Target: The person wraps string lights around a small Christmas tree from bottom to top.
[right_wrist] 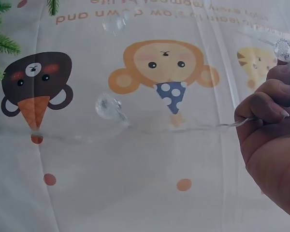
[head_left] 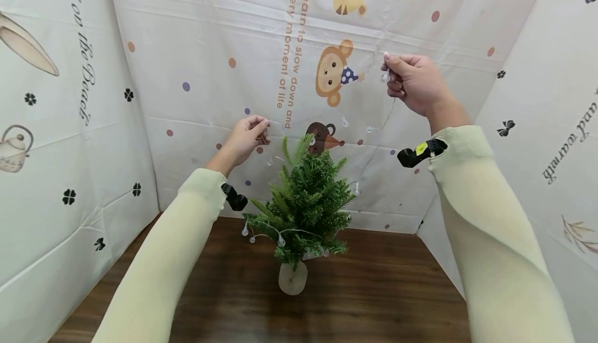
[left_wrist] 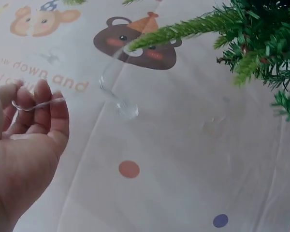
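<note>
A small green artificial Christmas tree (head_left: 312,197) stands on the dark wooden surface, with string lights (head_left: 281,241) of clear round bulbs draped about its lower branches. Up and left of the treetop, my left hand (head_left: 245,138) pinches the thin clear wire (left_wrist: 38,105) between its fingertips. A clear bulb (left_wrist: 128,110) dangles close to a branch there. My right hand (head_left: 416,83), raised higher at the right, grips another stretch of the lights, one bulb (right_wrist: 284,50) at its fingertips. From that hand the wire sags with a bulb (right_wrist: 108,106) toward the tree.
The tree's pale round base (head_left: 293,279) rests on the brown wooden tabletop (head_left: 383,291). Behind hangs a white cloth (head_left: 210,26) printed with animals, dots and lettering. Similar printed cloth walls (head_left: 528,88) close in both sides. Each wrist carries a black camera mount (head_left: 413,155).
</note>
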`<control>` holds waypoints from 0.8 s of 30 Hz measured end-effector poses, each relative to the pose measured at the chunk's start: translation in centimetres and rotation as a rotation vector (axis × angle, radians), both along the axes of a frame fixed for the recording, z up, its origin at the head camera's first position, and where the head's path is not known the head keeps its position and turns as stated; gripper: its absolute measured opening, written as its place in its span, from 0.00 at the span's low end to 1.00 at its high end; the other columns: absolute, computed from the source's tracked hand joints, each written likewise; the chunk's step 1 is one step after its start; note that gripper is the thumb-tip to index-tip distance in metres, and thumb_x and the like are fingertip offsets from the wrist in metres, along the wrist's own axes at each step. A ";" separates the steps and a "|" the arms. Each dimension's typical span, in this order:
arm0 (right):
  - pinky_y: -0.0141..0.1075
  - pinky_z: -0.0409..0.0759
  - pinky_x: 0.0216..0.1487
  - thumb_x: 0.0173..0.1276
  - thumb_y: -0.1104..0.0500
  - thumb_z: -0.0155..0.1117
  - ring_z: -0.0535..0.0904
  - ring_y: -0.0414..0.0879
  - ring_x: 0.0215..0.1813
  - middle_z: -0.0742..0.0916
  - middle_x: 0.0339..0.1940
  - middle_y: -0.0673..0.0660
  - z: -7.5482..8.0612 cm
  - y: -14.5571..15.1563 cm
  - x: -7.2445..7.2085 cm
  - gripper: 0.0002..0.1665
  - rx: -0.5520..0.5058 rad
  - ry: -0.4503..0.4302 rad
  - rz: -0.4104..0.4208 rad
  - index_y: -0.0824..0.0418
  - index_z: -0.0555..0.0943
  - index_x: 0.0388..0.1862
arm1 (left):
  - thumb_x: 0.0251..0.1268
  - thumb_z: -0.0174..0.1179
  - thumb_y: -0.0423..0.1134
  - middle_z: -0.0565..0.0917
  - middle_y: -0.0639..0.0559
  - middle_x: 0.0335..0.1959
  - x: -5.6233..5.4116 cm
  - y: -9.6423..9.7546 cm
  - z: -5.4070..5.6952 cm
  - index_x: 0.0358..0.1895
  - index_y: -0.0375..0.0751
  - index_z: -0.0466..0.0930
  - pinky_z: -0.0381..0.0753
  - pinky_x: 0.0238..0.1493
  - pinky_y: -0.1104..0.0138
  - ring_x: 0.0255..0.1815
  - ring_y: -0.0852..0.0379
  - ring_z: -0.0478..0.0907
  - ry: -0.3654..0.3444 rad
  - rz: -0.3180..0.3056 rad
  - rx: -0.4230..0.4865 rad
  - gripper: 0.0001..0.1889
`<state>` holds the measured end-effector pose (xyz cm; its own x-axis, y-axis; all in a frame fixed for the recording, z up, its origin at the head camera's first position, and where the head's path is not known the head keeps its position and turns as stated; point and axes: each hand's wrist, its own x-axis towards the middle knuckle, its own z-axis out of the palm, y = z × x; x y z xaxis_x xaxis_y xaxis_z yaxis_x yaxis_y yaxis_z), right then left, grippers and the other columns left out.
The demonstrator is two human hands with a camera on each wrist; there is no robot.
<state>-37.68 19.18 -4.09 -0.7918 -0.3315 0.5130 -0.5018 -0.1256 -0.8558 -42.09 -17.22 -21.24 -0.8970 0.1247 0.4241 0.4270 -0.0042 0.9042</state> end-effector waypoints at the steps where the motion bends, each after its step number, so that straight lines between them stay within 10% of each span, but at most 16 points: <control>1: 0.36 0.48 0.26 0.76 0.57 0.64 0.50 0.46 0.22 0.72 0.18 0.53 0.0 0.0 0.2 0.16 0.005 0.003 0.014 0.68 0.81 0.31 | 0.83 0.49 0.43 0.75 0.51 0.31 0.1 -0.2 -0.2 0.56 0.31 0.75 0.82 0.35 0.70 0.35 0.56 0.80 0.018 -0.027 0.030 0.16; 11: 0.36 0.48 0.27 0.78 0.60 0.60 0.51 0.47 0.23 0.75 0.19 0.55 -0.4 0.3 2.9 0.16 0.011 0.032 0.167 0.71 0.79 0.31 | 0.82 0.51 0.39 0.73 0.50 0.31 1.1 -2.3 -3.3 0.43 0.42 0.77 0.85 0.48 0.65 0.35 0.55 0.76 0.124 -0.163 0.159 0.08; 24: 0.38 0.48 0.28 0.81 0.64 0.53 0.53 0.47 0.21 0.78 0.24 0.55 -2.2 -0.7 7.7 0.20 0.061 0.139 0.282 0.70 0.78 0.26 | 0.83 0.49 0.36 0.72 0.50 0.34 3.1 -3.8 -6.8 0.40 0.40 0.77 0.76 0.47 0.67 0.37 0.51 0.70 0.283 -0.531 0.366 0.09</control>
<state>-30.02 18.48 -6.31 -0.5881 -0.5616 0.5820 -0.5669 -0.2269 -0.7919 -38.96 -21.01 -28.09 -0.6033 0.3199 0.7305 0.5012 -0.5604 0.6594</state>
